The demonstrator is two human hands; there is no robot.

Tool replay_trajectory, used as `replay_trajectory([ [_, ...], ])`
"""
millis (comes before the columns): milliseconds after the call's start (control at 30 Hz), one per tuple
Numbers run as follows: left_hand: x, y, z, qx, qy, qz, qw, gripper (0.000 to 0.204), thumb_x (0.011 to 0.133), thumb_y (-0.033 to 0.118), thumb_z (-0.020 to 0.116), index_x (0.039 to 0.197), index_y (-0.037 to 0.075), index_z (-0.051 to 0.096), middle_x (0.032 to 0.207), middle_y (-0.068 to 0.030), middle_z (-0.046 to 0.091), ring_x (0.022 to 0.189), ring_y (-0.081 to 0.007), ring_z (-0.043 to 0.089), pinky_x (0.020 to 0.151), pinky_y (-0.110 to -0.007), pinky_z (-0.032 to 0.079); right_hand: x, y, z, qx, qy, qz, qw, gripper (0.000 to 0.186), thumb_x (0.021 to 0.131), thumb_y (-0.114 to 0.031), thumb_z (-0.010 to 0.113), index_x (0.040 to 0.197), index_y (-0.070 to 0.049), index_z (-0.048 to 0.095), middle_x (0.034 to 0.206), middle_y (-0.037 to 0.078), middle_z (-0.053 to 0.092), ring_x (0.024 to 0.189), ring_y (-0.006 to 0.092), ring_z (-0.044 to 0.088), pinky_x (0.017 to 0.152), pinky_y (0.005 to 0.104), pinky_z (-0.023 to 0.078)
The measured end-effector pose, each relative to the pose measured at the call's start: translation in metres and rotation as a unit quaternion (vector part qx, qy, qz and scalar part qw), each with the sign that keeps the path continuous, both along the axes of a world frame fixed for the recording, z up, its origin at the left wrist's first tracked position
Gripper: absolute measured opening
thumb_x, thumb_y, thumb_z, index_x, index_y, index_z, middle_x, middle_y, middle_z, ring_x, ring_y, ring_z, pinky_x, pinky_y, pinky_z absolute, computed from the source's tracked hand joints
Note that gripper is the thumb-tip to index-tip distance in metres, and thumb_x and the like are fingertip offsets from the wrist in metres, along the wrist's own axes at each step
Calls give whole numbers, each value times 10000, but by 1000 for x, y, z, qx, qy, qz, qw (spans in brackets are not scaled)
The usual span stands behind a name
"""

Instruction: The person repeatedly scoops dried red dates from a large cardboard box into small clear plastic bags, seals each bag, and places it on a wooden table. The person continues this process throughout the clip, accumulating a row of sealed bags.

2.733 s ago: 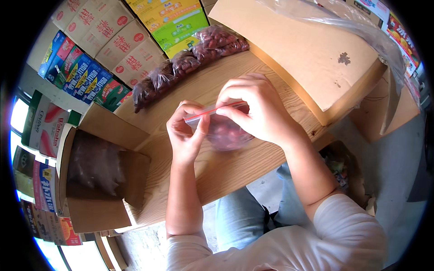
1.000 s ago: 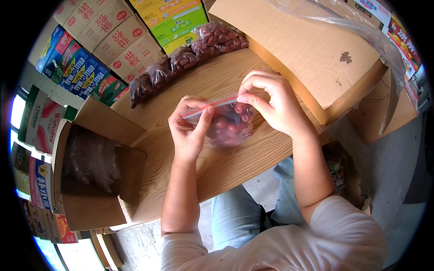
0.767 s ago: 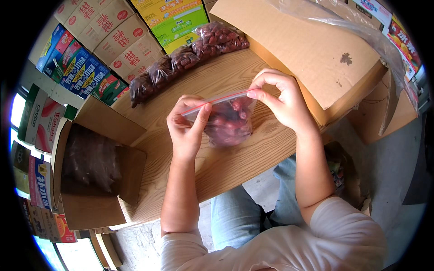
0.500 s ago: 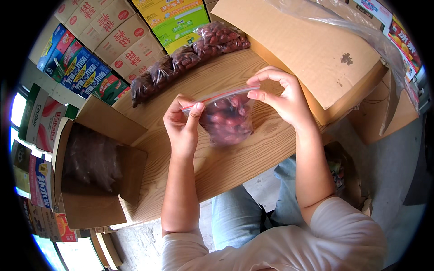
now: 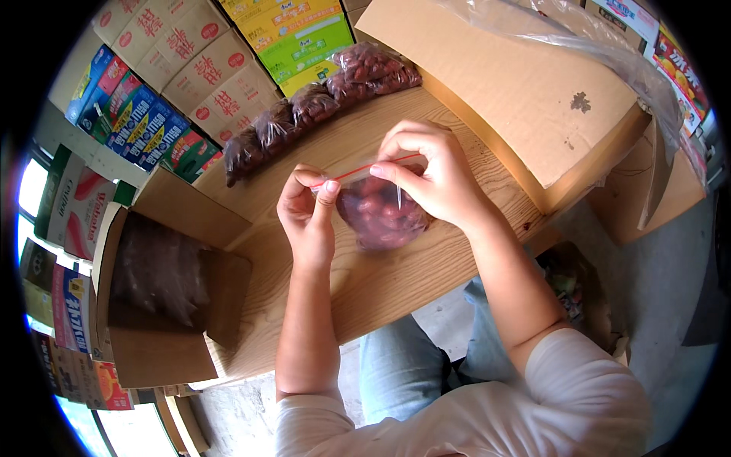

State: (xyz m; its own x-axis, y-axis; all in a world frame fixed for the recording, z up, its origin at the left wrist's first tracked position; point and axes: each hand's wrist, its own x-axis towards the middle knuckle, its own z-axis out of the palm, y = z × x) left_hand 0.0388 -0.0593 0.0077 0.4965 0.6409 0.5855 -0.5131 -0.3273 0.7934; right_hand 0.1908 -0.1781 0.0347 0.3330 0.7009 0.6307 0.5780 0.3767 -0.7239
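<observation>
A clear zip bag of red dates (image 5: 383, 218) hangs by its red-striped zip edge just above the wooden table. My left hand (image 5: 308, 213) pinches the left end of that edge between thumb and forefinger. Further along, my right hand (image 5: 428, 169) has its thumb and forefinger closed on the zip, right of the middle, and its fingers hide the far right end. Through the plastic the dates show dark red and glossy, bunched in the lower part of the bag.
Several filled bags of dates (image 5: 293, 113) line the far table edge. To the left stands an open carton (image 5: 156, 354) holding clear plastic bags (image 5: 160, 266). A large cardboard box (image 5: 502, 91) takes up the right side. Stacked cartons (image 5: 217, 76) rise behind the wooden table (image 5: 304, 305).
My right hand has slid leftward along the zip from its right end toward the middle. My left hand keeps its pinch on the left end.
</observation>
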Motion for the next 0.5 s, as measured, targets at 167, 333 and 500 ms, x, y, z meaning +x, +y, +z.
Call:
replay_trajectory([
  [167, 0, 1, -1, -21, 4, 12, 1000, 203, 850, 53, 708, 778, 62, 518, 806, 5, 496, 748, -87, 455, 708, -231, 387, -1, 2, 5, 46, -107, -77, 990, 140, 738, -95, 762, 739, -20, 643, 764, 74, 640, 749, 224, 611, 692, 318, 463],
  [333, -1, 3, -2, 17, -19, 11, 1000, 211, 856, 43, 697, 767, 68, 508, 807, 9, 497, 754, -80, 457, 717, -231, 386, -14, 2, 13, 70, -169, -161, 970, 154, 742, -158, 762, 689, -72, 645, 733, 23, 641, 825, 200, 605, 897, 381, 391],
  [500, 2, -7, 7, 12, -1, 42, 999, 254, 887, 71, 670, 737, 94, 466, 800, 24, 485, 764, -64, 435, 735, -227, 355, -15, -1, 11, 6, -170, -153, 973, 141, 747, -183, 758, 697, -99, 657, 735, -11, 635, 835, 181, 609, 1018, 438, 299],
])
